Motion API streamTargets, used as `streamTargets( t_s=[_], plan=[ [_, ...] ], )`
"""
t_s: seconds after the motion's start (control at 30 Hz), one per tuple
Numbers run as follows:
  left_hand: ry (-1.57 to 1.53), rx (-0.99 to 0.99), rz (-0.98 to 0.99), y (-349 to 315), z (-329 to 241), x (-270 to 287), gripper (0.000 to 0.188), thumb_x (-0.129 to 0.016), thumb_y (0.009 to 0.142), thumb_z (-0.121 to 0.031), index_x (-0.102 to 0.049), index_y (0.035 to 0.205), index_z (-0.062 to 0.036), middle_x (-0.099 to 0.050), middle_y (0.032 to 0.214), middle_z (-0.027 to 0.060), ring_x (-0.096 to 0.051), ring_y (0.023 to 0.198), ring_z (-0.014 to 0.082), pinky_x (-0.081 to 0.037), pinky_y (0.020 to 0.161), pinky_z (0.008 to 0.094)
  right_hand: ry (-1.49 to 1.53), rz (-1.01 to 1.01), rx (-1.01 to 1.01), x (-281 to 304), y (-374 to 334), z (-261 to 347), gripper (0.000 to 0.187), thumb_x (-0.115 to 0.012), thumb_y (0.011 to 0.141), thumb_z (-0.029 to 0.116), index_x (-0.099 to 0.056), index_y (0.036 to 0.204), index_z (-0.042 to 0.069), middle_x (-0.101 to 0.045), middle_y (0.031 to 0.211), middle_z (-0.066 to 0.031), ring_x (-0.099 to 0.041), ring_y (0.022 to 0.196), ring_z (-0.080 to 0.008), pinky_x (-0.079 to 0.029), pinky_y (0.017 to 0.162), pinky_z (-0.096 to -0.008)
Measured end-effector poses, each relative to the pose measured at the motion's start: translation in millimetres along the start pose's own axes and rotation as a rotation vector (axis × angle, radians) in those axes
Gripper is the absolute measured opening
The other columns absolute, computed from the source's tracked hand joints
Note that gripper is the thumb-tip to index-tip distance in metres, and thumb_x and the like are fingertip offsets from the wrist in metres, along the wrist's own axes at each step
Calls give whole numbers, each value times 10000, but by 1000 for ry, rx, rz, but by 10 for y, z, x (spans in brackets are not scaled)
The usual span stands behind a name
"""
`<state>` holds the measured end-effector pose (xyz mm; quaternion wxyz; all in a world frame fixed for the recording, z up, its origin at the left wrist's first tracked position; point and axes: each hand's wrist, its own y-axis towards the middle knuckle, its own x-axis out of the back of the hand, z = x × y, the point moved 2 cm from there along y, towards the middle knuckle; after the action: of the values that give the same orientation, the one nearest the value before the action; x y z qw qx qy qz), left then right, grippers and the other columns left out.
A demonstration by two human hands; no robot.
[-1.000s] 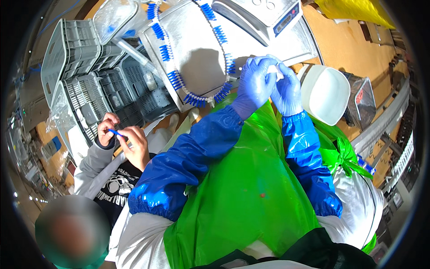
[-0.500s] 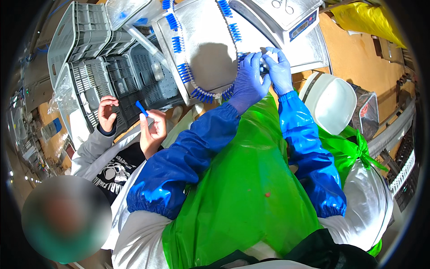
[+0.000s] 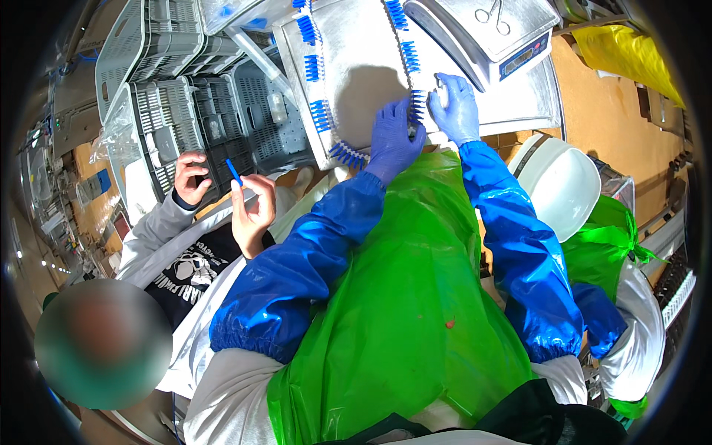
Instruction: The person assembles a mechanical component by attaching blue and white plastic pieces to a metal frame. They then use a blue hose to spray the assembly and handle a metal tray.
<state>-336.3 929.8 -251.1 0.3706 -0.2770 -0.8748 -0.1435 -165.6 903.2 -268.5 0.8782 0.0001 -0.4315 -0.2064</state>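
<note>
On a metal tray [image 3: 291, 41] lies a long loop of white cord with clusters of blue bristle-like pieces [image 3: 410, 56]. My left hand [image 3: 395, 141], in a blue glove, lies over the near right bend of the loop. Its fingers stretch out flat, and the thumb is beside the blue pieces. To the right of the loop is my right hand [image 3: 458, 111], also gloved, its fingers curled round a small whitish thing [image 3: 443, 92] whose kind I cannot make out. The two hands are apart.
Behind the right hand stands a scale [image 3: 512, 55] with scissors [image 3: 498, 16] on top. A white tub [image 3: 560, 189] is at the right. Grey crates [image 3: 163, 96] fill the left, where another person's hand [image 3: 254, 208] holds a slim blue stick [image 3: 234, 172].
My hands, together at the loop's right side before, have separated. The left has moved toward me and the right away from the cord with the whitish thing. The view has shifted slightly.
</note>
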Motion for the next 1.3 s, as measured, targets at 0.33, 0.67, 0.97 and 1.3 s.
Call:
streamTargets(
  t_s=[0.33,0.67,0.97,1.3],
  plan=[
    [31,14,30,-28,19,-23,587,-656,815,-320,-486,1255,29,-532,1140,226,-504,1066,377,-414,919,478,24,-56,4,98,-108,123,606,-727,779,167,-472,1311,29,-453,1297,-210,-429,1195,-386,-367,1029,-476],
    [29,19,75,4,-26,31,608,-680,785,-313,-488,1253,24,-544,1136,209,-508,1083,369,-420,927,466,32,-125,-66,575,-520,209,565,-679,807,97,-488,1338,56,-477,1335,-188,-425,1260,-355,-333,1063,-464],
    [85,67,124,85,-93,29,613,-690,765,-322,-503,1253,-3,-555,1127,213,-522,1055,393,-426,905,496,-90,-451,-374,1322,-1472,-304,284,-615,868,87,-611,1150,51,-594,1144,-156,-531,1097,-315,-407,952,-416],
    [355,-137,-210,69,24,-97,654,-703,826,-370,-485,1277,51,-510,1223,269,-477,1131,434,-382,980,498,-133,-568,-902,2020,-2487,-1804,321,-548,942,281,-669,988,-13,-679,944,-229,-655,916,-365,-492,833,-407]
  ],
)
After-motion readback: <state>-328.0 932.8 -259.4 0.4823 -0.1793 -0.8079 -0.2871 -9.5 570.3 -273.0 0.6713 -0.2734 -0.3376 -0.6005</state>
